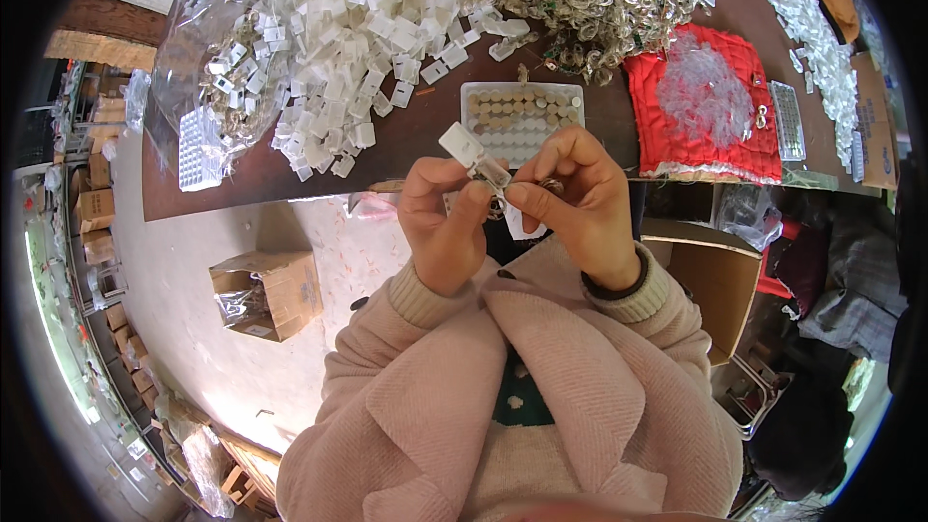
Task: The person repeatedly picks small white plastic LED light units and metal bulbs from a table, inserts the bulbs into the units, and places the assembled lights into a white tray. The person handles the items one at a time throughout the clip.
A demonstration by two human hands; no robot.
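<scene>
Above the table's near edge, my left hand (pixel 445 222) pinches a small white plastic case (pixel 462 145) with a clear lower part, tilted up to the left. My right hand (pixel 578 205) is closed close beside the case's lower end, thumb and forefinger together. What its fingertips grip is too small to make out. A small coil of thin wire (pixel 496 206) hangs below the case between the hands. Just beyond them lies a white tray (pixel 471 97) with rows of round, coin-shaped pieces, tan in the far rows and pale in the near ones.
A large heap of white plastic cases (pixel 362 29) covers the table's left half. Beyond the tray lies a pile of tangled wire coils (pixel 590 10). Red cloth (pixel 667 150) at right bears clear plastic bits. Cardboard boxes stand below, one left (pixel 290 295), one right (pixel 715 280).
</scene>
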